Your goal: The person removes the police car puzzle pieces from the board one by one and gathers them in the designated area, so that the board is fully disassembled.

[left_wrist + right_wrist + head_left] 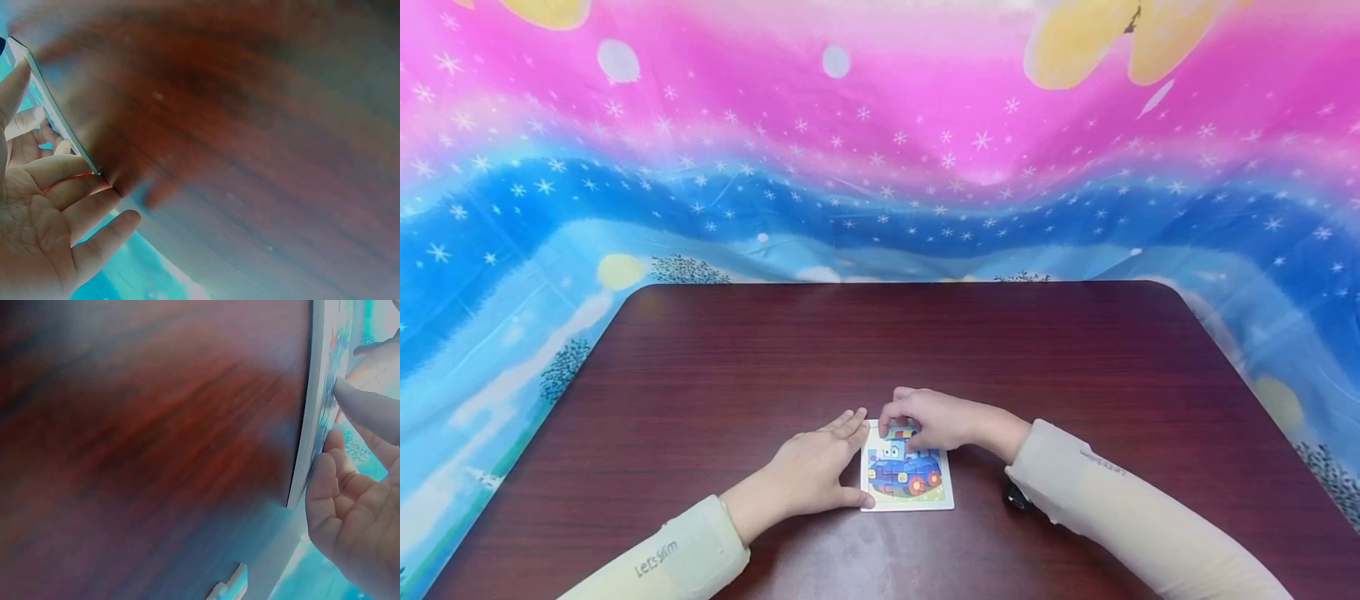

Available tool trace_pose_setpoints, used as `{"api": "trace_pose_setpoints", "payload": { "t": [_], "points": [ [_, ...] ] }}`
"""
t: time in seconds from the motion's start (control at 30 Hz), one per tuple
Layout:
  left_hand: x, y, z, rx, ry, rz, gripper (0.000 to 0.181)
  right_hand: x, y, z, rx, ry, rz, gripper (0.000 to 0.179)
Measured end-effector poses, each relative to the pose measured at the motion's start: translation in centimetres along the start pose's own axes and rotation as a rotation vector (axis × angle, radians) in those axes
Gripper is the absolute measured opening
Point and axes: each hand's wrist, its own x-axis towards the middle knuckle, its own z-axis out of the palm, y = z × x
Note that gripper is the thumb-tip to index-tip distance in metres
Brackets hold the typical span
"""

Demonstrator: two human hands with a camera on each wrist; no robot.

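Note:
A small jigsaw puzzle (898, 483) in a pale frame lies on the table, showing a blue cartoon vehicle with eyes and red wheels. Along its left edge my left hand (812, 471) is spread, thumb by the near corner and fingers by the far one. The left wrist view shows that palm (37, 212) beside the frame edge. From the far right, my right hand (940, 419) reaches over the puzzle's upper part, its bent thumb and fingers pinching a colourful puzzle piece (900, 434) at the picture's top. The thumb (369, 412) meets the puzzle surface.
A loose puzzle piece (232, 589) lies on the table beyond the frame in the right wrist view. The dark wooden table (880, 342) has rounded far corners. Behind it hangs a pink and blue printed cloth (880, 167). A black object (1017, 497) shows under the right cuff.

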Motion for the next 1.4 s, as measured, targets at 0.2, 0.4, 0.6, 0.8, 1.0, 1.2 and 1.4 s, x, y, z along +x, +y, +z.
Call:
{"api": "trace_pose_setpoints", "payload": {
  "t": [0.2, 0.4, 0.6, 0.8, 1.0, 1.2, 1.4],
  "points": [
    [-0.05, 0.1, -0.02, -0.008, -0.002, 0.0, 0.098, 0.1, 0.21, 0.06, 0.012, -0.014, 0.005, 0.032],
    [-0.15, 0.16, -0.07, -0.014, -0.003, 0.002, 0.097, 0.27, 0.46, 0.19, 0.02, -0.027, 0.001, 0.032],
    [-0.15, 0.14, -0.1, -0.016, -0.001, 0.006, 0.097, 0.39, 0.62, 0.24, 0.021, -0.031, -0.006, 0.033],
    [-0.01, 0.12, -0.18, -0.019, 0.007, 0.018, 0.097, 0.18, 0.48, 0.22, 0.054, -0.023, 0.01, 0.033],
    [0.05, 0.08, -0.28, -0.019, 0.007, 0.019, 0.096, 0.09, 0.43, 0.15, 0.066, -0.011, 0.011, 0.034],
    [0.01, 0.12, -0.39, -0.026, -0.001, 0.007, 0.097, 0.16, 0.74, 0.2, 0.061, 0.02, 0.039, 0.043],
    [0.0, 0.15, -0.32, -0.023, -0.005, 0.007, 0.097, -0.06, 0.96, 0.37, 0.075, 0.048, 0.066, 0.033]
  ]
}}
